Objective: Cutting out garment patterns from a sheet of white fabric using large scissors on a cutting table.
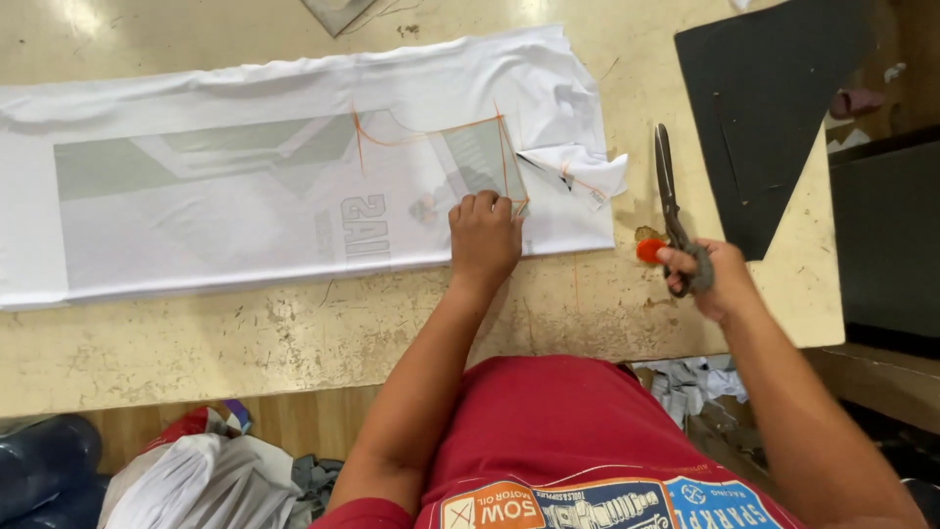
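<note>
A long white fabric piece (245, 196) with grey printed shapes and orange chalk lines lies flat across the worn table (294, 333). My left hand (484, 238) rests on the fabric near its right end, fingers curled down onto the cloth beside the chalk outline. My right hand (707, 279) is off the fabric to the right and grips the handles of a pair of large scissors (670, 201), blades closed and pointing away from me. A small orange chalk piece (650, 251) sits by my right fingers. A cut flap (578, 171) of fabric curls up at the right end.
A dark grey sheet (774, 108) lies at the table's far right corner. A clear set square (338, 12) sits at the far edge. Fabric scraps and bags (196, 470) lie on the floor below the table's near edge.
</note>
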